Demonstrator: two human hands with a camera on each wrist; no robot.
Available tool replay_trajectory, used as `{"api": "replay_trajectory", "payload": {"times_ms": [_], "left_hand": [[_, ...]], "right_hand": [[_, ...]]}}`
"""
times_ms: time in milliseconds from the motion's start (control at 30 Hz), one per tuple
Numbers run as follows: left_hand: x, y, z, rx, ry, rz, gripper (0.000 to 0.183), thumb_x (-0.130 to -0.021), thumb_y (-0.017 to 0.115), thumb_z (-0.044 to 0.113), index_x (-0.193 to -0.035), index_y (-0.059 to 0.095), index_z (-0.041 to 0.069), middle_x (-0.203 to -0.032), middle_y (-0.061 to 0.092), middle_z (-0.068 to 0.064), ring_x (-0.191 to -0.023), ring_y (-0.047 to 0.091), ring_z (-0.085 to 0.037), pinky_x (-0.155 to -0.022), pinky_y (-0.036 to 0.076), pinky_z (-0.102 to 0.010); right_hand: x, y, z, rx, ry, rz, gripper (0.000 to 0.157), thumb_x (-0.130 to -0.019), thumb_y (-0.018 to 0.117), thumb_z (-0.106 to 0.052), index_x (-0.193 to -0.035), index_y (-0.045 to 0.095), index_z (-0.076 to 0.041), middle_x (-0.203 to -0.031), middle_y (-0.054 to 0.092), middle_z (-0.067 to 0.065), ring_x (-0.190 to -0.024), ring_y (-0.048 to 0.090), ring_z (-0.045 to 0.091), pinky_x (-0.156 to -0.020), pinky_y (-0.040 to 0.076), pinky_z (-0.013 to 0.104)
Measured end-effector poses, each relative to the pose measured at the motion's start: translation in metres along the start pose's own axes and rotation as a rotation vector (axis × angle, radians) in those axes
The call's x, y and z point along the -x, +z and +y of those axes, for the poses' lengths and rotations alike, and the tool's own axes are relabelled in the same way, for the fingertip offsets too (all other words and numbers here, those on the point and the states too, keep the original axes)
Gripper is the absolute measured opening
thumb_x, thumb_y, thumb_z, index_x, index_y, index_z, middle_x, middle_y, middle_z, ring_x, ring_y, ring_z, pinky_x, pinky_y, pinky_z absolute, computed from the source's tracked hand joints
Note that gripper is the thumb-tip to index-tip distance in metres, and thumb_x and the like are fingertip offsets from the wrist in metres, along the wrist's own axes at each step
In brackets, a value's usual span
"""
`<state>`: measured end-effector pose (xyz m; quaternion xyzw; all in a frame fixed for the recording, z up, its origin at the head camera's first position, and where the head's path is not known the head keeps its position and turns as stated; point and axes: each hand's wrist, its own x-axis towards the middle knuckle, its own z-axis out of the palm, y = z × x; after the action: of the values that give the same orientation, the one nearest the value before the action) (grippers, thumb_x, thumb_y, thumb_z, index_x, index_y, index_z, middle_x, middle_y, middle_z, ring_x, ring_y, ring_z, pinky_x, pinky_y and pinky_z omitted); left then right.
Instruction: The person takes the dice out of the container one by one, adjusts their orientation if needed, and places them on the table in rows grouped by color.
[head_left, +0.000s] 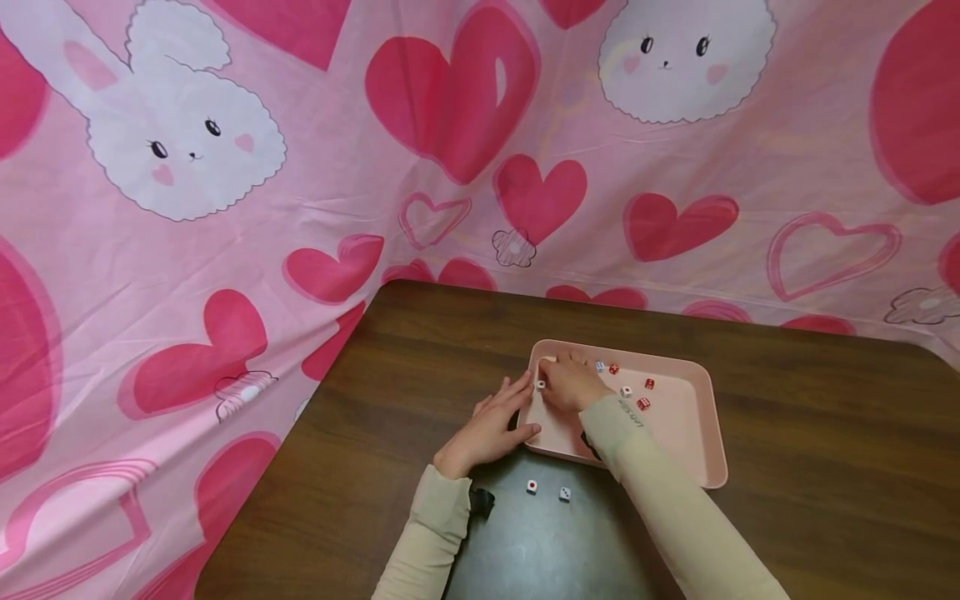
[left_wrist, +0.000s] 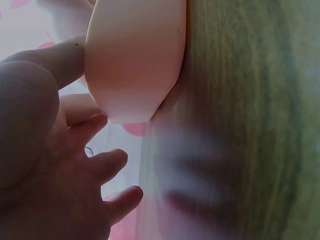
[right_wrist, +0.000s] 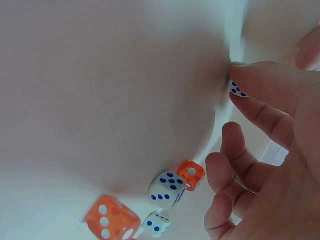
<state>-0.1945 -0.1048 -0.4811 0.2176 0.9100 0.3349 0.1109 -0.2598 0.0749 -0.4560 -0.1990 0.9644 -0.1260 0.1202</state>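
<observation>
Right hand (head_left: 573,383) — grip pinching a white die (right_wrist: 238,91) at the left end of the tray (head_left: 686,446). Left hand (head_left: 487,429) — grip relaxed, fingers against tray rim. Five loose dice (head_left: 642,404) in tray, two white dice (head_left: 532,487) on the counter (head_left: 345,467).

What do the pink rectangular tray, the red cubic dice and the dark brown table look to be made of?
Pink rectangular tray: probably plastic, satin-smooth; even colour, rounded corners.
Red cubic dice: likely plastic, smooth, perhaps translucent; faces look faintly see-through in the right wrist view.
Dark brown table: wood or wood-look laminate, slightly glossy; grain streaks and a pale sheen show.
</observation>
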Motion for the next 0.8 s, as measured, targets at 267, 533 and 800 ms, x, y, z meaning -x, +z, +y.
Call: {"api": "replay_trajectory", "payload": {"times_ms": [267,533,800], "left_hand": [[-0.001,0.000,0.000,-0.007,-0.003,-0.010,0.069,-0.094,0.058,0.042,-0.153,0.029,0.018,-0.162,0.015,0.010,-0.151,0.010,-0.027,-0.115,0.016,-0.061],[0.000,0.000,-0.001,-0.011,0.002,-0.005,0.069,-0.094,0.058,0.043,-0.152,0.032,0.015,-0.162,0.016,0.007,-0.151,0.012,-0.029,-0.114,0.017,-0.062],[0.000,0.000,0.000,-0.011,-0.004,-0.006,0.070,-0.094,0.058,0.044,-0.152,0.031,0.015,-0.162,0.015,0.008,-0.151,0.011,-0.027,-0.115,0.017,-0.061]], "right_hand": [[0.003,-0.002,0.001,-0.016,-0.003,-0.017,0.014,-0.093,0.060,-0.020,-0.104,0.061,-0.010,-0.120,0.058,0.022,-0.123,0.048,0.043,-0.105,0.029,0.065],[0.006,-0.007,0.003,-0.048,-0.005,-0.009,0.015,-0.092,0.061,-0.019,-0.103,0.061,-0.008,-0.115,0.060,0.018,-0.121,0.050,0.040,-0.105,0.030,0.065],[0.011,-0.013,0.008,-0.120,-0.006,0.030,0.016,-0.089,0.064,-0.017,-0.102,0.062,-0.009,-0.112,0.059,0.016,-0.114,0.052,0.037,-0.107,0.029,0.063]]}}
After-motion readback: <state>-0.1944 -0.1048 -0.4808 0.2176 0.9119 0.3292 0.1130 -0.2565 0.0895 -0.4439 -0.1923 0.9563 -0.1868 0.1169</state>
